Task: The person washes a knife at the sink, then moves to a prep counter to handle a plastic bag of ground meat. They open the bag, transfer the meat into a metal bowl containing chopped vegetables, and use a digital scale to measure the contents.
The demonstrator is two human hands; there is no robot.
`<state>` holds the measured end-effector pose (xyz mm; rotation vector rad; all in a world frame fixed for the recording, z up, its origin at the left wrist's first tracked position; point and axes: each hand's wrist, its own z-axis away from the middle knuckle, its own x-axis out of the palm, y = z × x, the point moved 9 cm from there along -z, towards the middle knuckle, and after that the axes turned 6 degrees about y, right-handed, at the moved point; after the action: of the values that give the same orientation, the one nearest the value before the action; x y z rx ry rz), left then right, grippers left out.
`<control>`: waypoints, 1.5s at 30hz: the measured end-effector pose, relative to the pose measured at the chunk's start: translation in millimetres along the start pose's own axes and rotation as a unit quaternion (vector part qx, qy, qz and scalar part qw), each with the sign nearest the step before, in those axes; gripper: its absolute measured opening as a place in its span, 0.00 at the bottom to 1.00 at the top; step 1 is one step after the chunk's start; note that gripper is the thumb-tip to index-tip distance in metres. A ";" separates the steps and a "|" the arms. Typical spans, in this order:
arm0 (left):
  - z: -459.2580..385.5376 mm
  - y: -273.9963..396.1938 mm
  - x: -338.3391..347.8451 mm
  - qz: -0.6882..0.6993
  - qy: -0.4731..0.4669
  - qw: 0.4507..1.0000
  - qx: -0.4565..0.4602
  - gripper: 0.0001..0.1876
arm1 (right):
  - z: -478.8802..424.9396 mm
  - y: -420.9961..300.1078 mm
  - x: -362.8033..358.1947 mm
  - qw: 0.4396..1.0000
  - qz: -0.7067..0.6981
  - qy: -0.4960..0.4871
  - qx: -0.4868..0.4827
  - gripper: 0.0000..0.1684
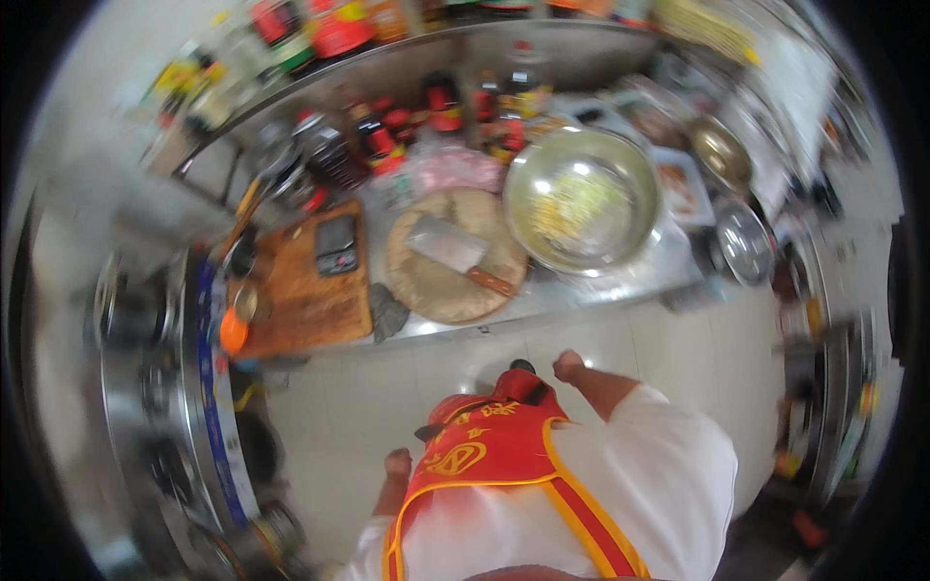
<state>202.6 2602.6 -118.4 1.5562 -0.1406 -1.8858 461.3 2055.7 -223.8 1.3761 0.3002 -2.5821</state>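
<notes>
My left hand (397, 462) hangs low beside my red apron (483, 450), its fingers curled and no object visible in it. Over the floor in front of the worktop, my right hand (569, 365) is a loose fist, with nothing seen in it. Both hands are apart from the worktop. A cleaver (450, 243) with a wooden handle lies flat on a round chopping block (414, 290). To its right stands a large steel bowl (632, 232) holding chopped pale green and yellow food (581, 200). The picture is blurred.
On the left, a wooden cutting board (290, 312) bears a black digital scale (336, 243) and an orange-lidded jar (234, 330). A dark cloth (389, 312) lies beside it. Sauce bottles (374, 138) line the back. A white tray (683, 185) and steel bowls (745, 243) stand right.
</notes>
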 end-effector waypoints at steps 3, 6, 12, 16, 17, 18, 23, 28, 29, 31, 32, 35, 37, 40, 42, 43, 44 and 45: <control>17.5 -3.8 7.7 0.227 -0.029 0.923 -0.310 0.18 | -20.3 -19.7 -39.8 0.990 0.057 0.092 -0.093 0.16; 44.2 1.2 7.6 0.277 0.023 0.880 -0.385 0.18 | 21.7 -104.5 -217.2 0.898 -0.403 0.134 -0.113 0.14; 60.7 -14.7 32.6 0.303 -0.038 0.879 -0.366 0.14 | 265.8 -227.3 -627.3 0.519 -0.414 0.483 -0.571 0.10; 56.5 -41.7 30.2 0.270 -0.076 0.891 -0.357 0.14 | 357.7 -237.9 -673.4 0.399 -0.350 0.512 -0.675 0.11; 46.0 -43.6 23.5 0.287 -0.051 0.884 -0.366 0.13 | 366.7 -242.6 -671.5 0.399 -0.337 0.515 -0.680 0.11; 48.4 -34.6 19.0 0.308 -0.031 0.873 -0.376 0.13 | 375.6 -251.6 -663.3 0.405 -0.326 0.514 -0.682 0.11; 45.9 -67.3 22.1 0.282 -0.060 0.899 -0.330 0.13 | 397.1 -264.4 -662.0 0.422 -0.304 0.533 -0.667 0.11; 22.6 -43.2 15.9 -0.198 -0.062 0.954 0.217 0.13 | 402.3 -249.7 -665.9 0.426 -0.294 0.554 -0.652 0.11; 18.3 -45.9 16.7 -0.209 -0.071 0.952 0.214 0.13 | 402.9 -246.6 -666.5 0.427 -0.292 0.558 -0.649 0.11; 5.3 -41.0 16.8 -0.230 -0.085 0.948 0.204 0.13 | 401.1 -240.5 -662.9 0.424 -0.291 0.564 -0.646 0.11; -0.1 -58.5 13.2 -0.066 -0.106 0.992 0.027 0.13 | 397.4 -238.1 -661.7 0.420 -0.293 0.566 -0.646 0.11; 0.4 -43.5 13.9 0.210 -0.163 0.916 -0.301 0.13 | 391.2 -235.0 -664.2 0.420 -0.297 0.577 -0.634 0.11; -12.3 -41.9 11.9 0.088 -0.217 0.933 -0.274 0.16 | 364.8 -219.7 -661.5 0.438 -0.332 0.582 -0.599 0.11; -49.9 -10.1 -4.0 0.090 -0.133 0.963 -0.215 0.21 | 273.7 -186.9 -610.8 0.554 -0.447 0.544 -0.443 0.10; -65.0 9.3 -20.7 0.085 -0.025 0.976 -0.197 0.24 | 197.1 -158.5 -526.4 0.665 -0.473 0.484 -0.316 0.20; -67.8 9.5 -16.6 0.081 -0.032 0.972 -0.217 0.26 | 168.4 -139.1 -480.8 0.730 -0.464 0.445 -0.232 0.26; -67.7 5.3 -10.5 0.140 -0.024 0.963 -0.231 0.28 | 148.2 -113.3 -428.6 0.784 -0.454 0.398 -0.145 0.32; -46.7 -16.6 6.3 0.209 -0.004 0.943 -0.259 0.29 | 124.0 -97.2 -367.6 0.841 -0.429 0.317 -0.086 0.37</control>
<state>237.3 2627.1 -144.8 1.0583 0.0241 -1.4423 537.7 2144.8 158.5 2.3866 1.5193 -2.4085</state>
